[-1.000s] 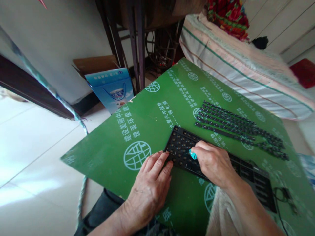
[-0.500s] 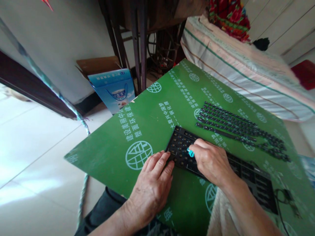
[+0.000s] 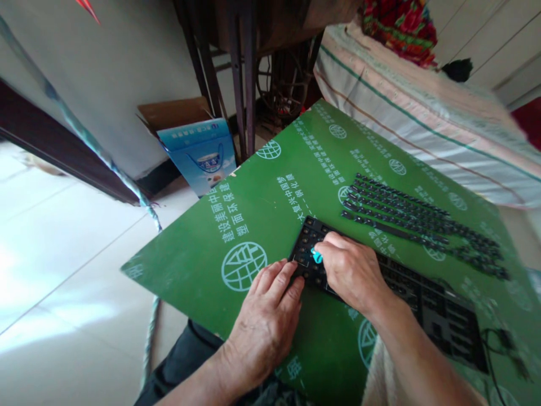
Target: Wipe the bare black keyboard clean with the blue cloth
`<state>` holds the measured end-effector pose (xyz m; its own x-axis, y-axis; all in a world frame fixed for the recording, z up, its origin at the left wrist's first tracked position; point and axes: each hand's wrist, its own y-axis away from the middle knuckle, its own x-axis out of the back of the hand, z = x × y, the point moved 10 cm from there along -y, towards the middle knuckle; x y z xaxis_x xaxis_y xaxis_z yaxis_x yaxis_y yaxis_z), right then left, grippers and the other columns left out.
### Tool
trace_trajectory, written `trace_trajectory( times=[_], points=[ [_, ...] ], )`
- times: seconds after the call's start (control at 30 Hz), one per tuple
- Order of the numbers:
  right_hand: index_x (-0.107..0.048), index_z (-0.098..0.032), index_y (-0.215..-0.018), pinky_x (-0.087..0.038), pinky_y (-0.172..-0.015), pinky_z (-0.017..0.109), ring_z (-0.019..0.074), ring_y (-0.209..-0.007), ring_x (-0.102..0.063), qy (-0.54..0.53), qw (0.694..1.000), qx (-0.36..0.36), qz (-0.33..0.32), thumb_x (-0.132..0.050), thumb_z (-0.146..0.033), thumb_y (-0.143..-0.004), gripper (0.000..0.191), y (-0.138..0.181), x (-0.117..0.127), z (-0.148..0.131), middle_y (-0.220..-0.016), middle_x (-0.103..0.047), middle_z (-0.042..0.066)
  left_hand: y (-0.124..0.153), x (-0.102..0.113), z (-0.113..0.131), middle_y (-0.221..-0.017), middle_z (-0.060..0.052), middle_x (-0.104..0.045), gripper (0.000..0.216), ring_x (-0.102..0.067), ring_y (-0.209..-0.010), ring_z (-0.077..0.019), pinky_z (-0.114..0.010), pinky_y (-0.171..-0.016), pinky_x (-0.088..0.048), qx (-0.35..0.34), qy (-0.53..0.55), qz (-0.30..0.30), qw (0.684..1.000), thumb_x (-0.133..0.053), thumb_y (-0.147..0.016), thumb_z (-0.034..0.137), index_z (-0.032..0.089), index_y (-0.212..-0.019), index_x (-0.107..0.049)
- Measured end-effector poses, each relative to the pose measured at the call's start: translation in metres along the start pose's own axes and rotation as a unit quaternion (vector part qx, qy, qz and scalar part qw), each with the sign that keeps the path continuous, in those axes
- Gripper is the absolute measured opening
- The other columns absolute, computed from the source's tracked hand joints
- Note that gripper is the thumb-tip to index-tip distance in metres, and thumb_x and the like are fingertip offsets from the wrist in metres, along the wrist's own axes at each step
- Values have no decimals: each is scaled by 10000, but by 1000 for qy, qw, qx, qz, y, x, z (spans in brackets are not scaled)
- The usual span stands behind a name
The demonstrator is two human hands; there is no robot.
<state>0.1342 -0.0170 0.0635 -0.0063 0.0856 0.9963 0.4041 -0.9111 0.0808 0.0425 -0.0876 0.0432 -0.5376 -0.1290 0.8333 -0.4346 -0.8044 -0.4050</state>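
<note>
A black keyboard (image 3: pixel 454 318) with its keycaps off lies slantwise on the green board (image 3: pixel 186 265), bare switch positions showing at its left end. My left hand (image 3: pixel 266 318) grips the keyboard's left end, fingertips on its edge and near corner. Above the left part of the keyboard, my right hand (image 3: pixel 355 273) is closed around a small turquoise item (image 3: pixel 316 256). Only its tip shows, low against the switch area; its kind cannot be made out. Loose black keycaps (image 3: pixel 393 223) lie in rows beyond the keyboard.
A cable (image 3: pixel 490 361) trails from the keyboard's right end. Past the board's far edges are a blue carton (image 3: pixel 203 155), dark metal legs (image 3: pixel 249 84) and a bed with a striped sheet (image 3: pixel 380 107). A twisted rope (image 3: pixel 93 135) hangs at the left.
My right hand has moved a little left along the keyboard with the turquoise item. My left hand keeps its place on the keyboard's end. The whole view has shifted slightly.
</note>
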Motion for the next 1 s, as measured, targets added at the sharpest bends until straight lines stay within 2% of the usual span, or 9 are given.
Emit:
trace_trajectory(
  times=[0.33, 0.5, 0.7, 0.83, 1.0],
  points=[
    [-625, -208, -802, -318, -623, 260, 139, -732, -557, -3, 1000, 1, 19, -426, -94, -882, 242, -9, 3, -7, -827, -616, 22, -1, 1, 0, -1264, -139, -560, 321, -480, -1182, -291, -475, -987, -488, 2, 4, -3, 1000, -526, -813, 125, 115, -1126, -597],
    [-620, -204, -795, -314, -614, 262, 134, -702, -554, -5, 1000, -2, 2, -419, -87, -882, 248, -11, 0, -10, -815, -611, 21, -2, 1, 1, -1252, -139, -565, 314, -485, -1173, -294, -477, -977, -495, -1, 1, -2, 1000, -521, -814, 121, 112, -1119, -597],
    [-622, -201, -812, -339, -629, 264, 152, -770, -581, 6, 1000, -1, 13, -390, -102, -900, 268, -19, 3, -20, -853, -613, 37, -1, 2, 1, -1250, -143, -563, 314, -489, -1168, -296, -485, -971, -497, -6, -8, 2, 1000, -523, -811, 123, 112, -1116, -595],
    [-623, -197, -815, -357, -639, 261, 154, -774, -591, 7, 1000, -7, -25, -409, -73, -866, 253, -19, 1, -16, -860, -618, 40, 0, 0, 0, -1263, -141, -553, 321, -483, -1176, -293, -480, -964, -501, -13, -10, 3, 1000, -526, -817, 129, 119, -1132, -585],
    [-633, -190, -817, -356, -623, 258, 151, -748, -595, 11, 997, -22, -77, -406, -63, -845, 261, -3, -2, 7, -868, -627, 47, -4, 2, 1, -1245, -137, -566, 293, -496, -1165, -285, -468, -935, -522, -21, -17, 9, 1000, -514, -836, 135, 124, -1119, -588]
  ],
)
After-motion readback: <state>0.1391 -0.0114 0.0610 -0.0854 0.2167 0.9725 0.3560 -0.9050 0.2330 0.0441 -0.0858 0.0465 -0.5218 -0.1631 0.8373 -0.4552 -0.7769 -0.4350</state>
